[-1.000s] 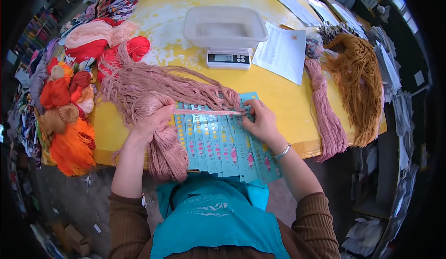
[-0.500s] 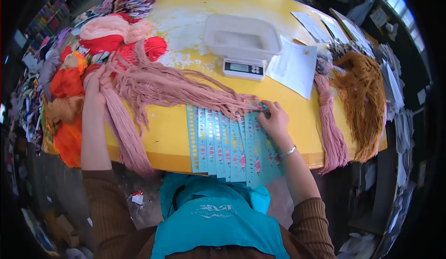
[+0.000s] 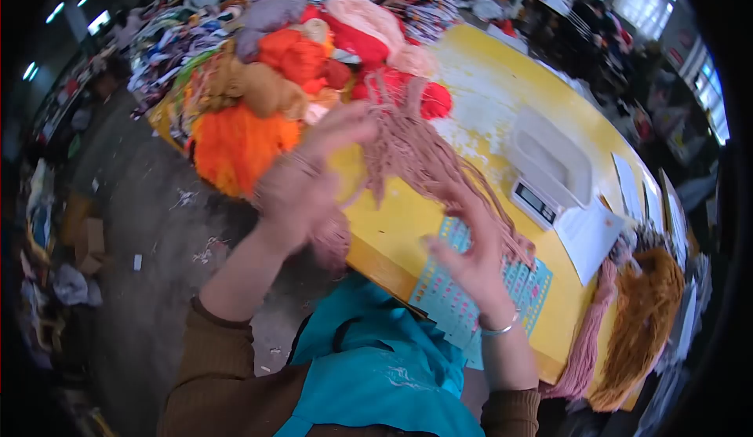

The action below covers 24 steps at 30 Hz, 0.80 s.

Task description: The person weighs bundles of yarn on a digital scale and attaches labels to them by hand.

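Observation:
My left hand (image 3: pixel 294 198), smeared by motion, is raised at the table's left front edge, closed around a skein of dusty-pink yarn (image 3: pixel 331 242) whose end hangs below it. My right hand (image 3: pixel 474 260) hovers over the blue-green printed cards (image 3: pixel 443 304), thumb and fingers apart and nothing in them. Behind it, loose dusty-pink strands (image 3: pixel 427 151) stretch across the table from the red yarn (image 3: pixel 435 100) to the cards. Some cards are hidden by my right hand and the strands.
A digital scale (image 3: pixel 535 202) bears a clear plastic tub (image 3: pixel 584 174). Beside it lies a printed sheet (image 3: pixel 588 237). Orange yarn (image 3: pixel 243 151) and other bundles crowd the left side. A pink skein (image 3: pixel 588 331) and brown yarn (image 3: pixel 647 323) hang at the right edge.
My view has swung left. My left hand has lifted the pink skein away from the pile, and my right hand has let go of the strands' end and moved left over the cards.

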Each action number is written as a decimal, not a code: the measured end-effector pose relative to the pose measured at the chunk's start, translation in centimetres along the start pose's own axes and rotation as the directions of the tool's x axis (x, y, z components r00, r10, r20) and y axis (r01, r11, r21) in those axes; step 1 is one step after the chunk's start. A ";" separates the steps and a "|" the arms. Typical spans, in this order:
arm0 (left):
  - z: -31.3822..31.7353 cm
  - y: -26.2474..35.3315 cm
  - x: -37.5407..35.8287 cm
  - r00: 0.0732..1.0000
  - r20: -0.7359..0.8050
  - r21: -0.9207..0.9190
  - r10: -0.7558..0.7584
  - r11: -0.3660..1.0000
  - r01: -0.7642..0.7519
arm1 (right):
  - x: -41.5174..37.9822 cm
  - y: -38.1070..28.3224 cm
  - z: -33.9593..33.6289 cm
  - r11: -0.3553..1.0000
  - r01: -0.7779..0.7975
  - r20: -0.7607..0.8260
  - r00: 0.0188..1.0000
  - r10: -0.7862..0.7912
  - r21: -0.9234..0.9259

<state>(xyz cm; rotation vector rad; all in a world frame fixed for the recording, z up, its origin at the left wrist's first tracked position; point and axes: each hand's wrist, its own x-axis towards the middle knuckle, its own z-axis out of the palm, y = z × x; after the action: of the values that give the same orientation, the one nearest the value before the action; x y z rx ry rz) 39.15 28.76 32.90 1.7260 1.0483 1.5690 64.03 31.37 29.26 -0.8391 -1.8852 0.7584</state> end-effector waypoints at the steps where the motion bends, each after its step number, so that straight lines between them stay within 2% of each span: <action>1: 0.0 1.2 -0.5 0.994 0.092 0.474 0.065 0.875 -0.101 | 1.3 -2.3 2.5 0.990 0.104 0.076 0.991 -0.111 0.091; 3: -1.1 4.6 -1.5 0.972 0.221 0.720 0.084 0.658 -0.221 | 1.3 -4.2 7.9 0.910 0.030 0.216 0.968 -0.130 0.414; 4: -2.2 5.1 -2.2 0.975 0.208 0.721 0.078 0.661 -0.207 | 1.5 -4.2 9.5 0.920 -0.147 0.523 0.849 -0.071 0.364; 5: -3.5 5.6 -3.0 0.979 0.194 0.723 0.069 0.664 -0.190 | 1.3 -4.0 11.3 0.924 -0.289 0.774 0.633 -0.011 0.249; 6: -5.0 6.3 -3.8 0.989 0.147 0.770 0.032 0.623 -0.135 | -0.3 -3.6 13.3 0.872 -0.215 0.608 0.786 -0.113 0.440; 8: -7.9 5.7 -5.7 0.998 -0.062 0.770 0.028 0.637 0.030 | -1.0 -3.2 14.9 0.761 -0.411 0.694 0.716 -0.072 0.503; 9: -10.1 3.4 -7.5 0.984 -0.133 0.752 0.121 0.659 0.021 | -0.7 -3.0 14.3 0.739 -0.466 0.697 0.717 -0.006 0.485; 10: -11.3 1.7 -10.5 0.979 -0.170 0.460 -0.116 0.869 0.183 | 0.0 -3.1 14.1 0.717 -0.521 0.708 0.704 0.054 0.463; 11: -10.8 -0.5 -13.5 0.939 -0.090 0.094 -0.331 0.936 0.339 | 0.8 -3.5 13.5 0.741 -0.509 0.696 0.713 0.079 0.438; 12: -10.6 -5.4 -16.9 0.906 0.254 0.222 -0.337 0.933 0.285 | 1.6 -3.8 12.7 0.744 -0.508 0.702 0.708 0.074 0.434; 13: -9.9 -4.3 -15.9 0.750 0.563 0.322 -0.347 0.928 0.188 | 2.4 -4.1 12.0 0.813 -0.432 0.715 0.699 0.028 0.390; 14: -10.2 -1.5 -16.6 0.609 0.655 0.284 -0.448 0.892 0.351 | 3.1 -4.7 11.7 0.871 -0.348 0.729 0.685 -0.017 0.347; 15: -10.6 -0.3 -16.1 0.608 0.598 0.279 -0.523 0.846 0.453 | 3.4 -5.9 12.2 0.904 -0.202 0.711 0.689 -0.142 0.377; 16: -11.0 0.2 -16.0 0.595 0.540 0.265 -0.596 0.791 0.552 | 3.3 -6.8 12.6 0.904 -0.201 0.715 0.684 -0.147 0.378; 17: -10.6 0.0 -16.3 0.641 0.244 -0.023 -0.728 0.656 0.754 | 3.2 -7.7 12.8 0.944 -0.012 0.755 0.604 -0.257 0.331; 18: -11.0 0.7 -14.9 0.741 0.093 -0.063 -0.665 0.739 0.671 | 3.1 -8.6 13.0 0.938 0.185 0.793 0.501 -0.347 0.293; 19: -10.5 1.1 -13.9 0.775 0.112 0.017 -0.621 0.781 0.624 | 2.9 -9.6 13.2 0.921 0.280 0.784 0.490 -0.381 0.272; 20: -10.0 1.1 -13.1 0.806 0.138 0.097 -0.576 0.818 0.568 | 3.0 -10.3 13.2 0.919 0.284 0.785 0.486 -0.383 0.273; 21: -9.5 -0.2 -13.3 0.834 0.304 0.219 -0.461 0.885 0.410 | 3.0 -10.8 13.1 0.912 0.338 0.763 0.519 -0.385 0.230; 23: -7.0 -2.5 -15.2 0.716 0.596 -0.040 -0.362 0.878 0.477 | 3.2 -11.0 13.1 0.903 0.387 0.739 0.552 -0.387 0.184; 24: -6.4 -0.9 -14.0 0.587 0.770 -0.118 -0.252 0.847 0.518 | 3.5 -10.7 13.1 0.905 0.401 0.674 0.629 -0.387 0.144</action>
<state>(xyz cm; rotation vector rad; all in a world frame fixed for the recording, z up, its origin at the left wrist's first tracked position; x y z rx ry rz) 32.70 16.87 25.61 1.5126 0.6205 0.5902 48.37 25.82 34.01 -0.0858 -2.6288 0.8342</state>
